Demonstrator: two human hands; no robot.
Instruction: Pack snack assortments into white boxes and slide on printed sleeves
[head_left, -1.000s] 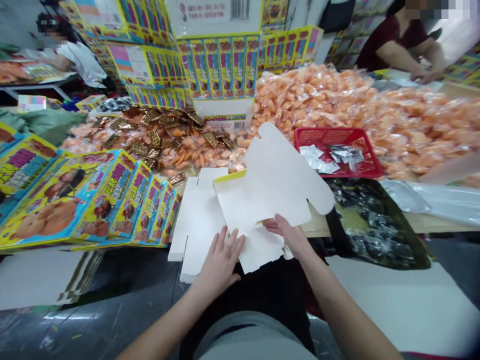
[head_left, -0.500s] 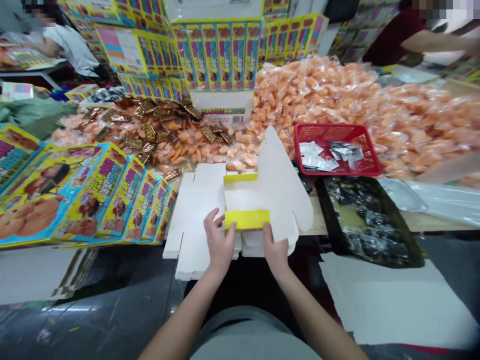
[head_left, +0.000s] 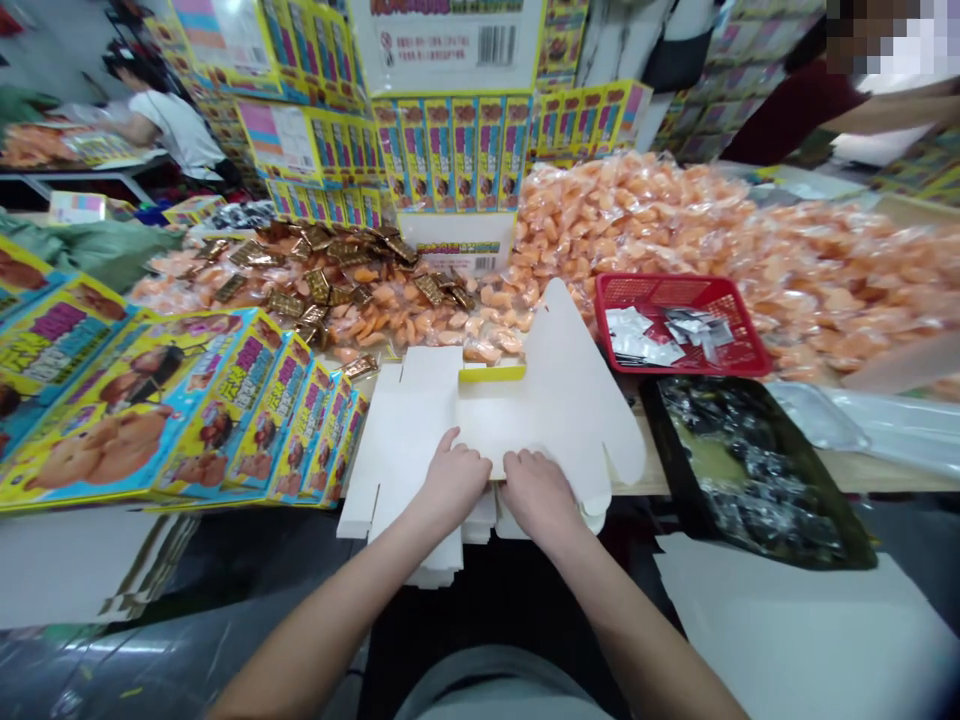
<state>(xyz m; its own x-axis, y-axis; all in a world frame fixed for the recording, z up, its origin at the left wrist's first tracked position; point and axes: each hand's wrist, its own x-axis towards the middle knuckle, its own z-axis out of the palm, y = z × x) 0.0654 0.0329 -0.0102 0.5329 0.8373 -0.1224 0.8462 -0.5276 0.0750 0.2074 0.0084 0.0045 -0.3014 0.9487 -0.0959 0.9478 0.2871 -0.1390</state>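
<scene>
A partly folded white cardboard box (head_left: 491, 415) lies in front of me, its inside facing up, with a yellow edge strip along the far side. A large lid panel with rounded flaps (head_left: 574, 390) spreads to its right. My left hand (head_left: 456, 482) is closed over the box's near wall, its index finger sticking up at the left corner. Beside it, my right hand (head_left: 541, 495) has its fingers curled over the same near wall, knuckles up. The hands hide most of that wall. Under and left of the box is a stack of flat white cardboard (head_left: 409, 420).
Finished printed boxes (head_left: 202, 410) lean in a row on the left. Bagged orange pieces (head_left: 637, 215) and brown-gold packets (head_left: 322, 270) are heaped behind. To the right are a red basket (head_left: 611, 290) of sachets and a dark tray (head_left: 675, 470) of clear-wrapped black items. Two people work farther back.
The near yellow flap, upright between my hands before, has been folded inward out of sight. My fingers have moved from its ends to curl over the wall, closer together. The camera view has shifted slightly.
</scene>
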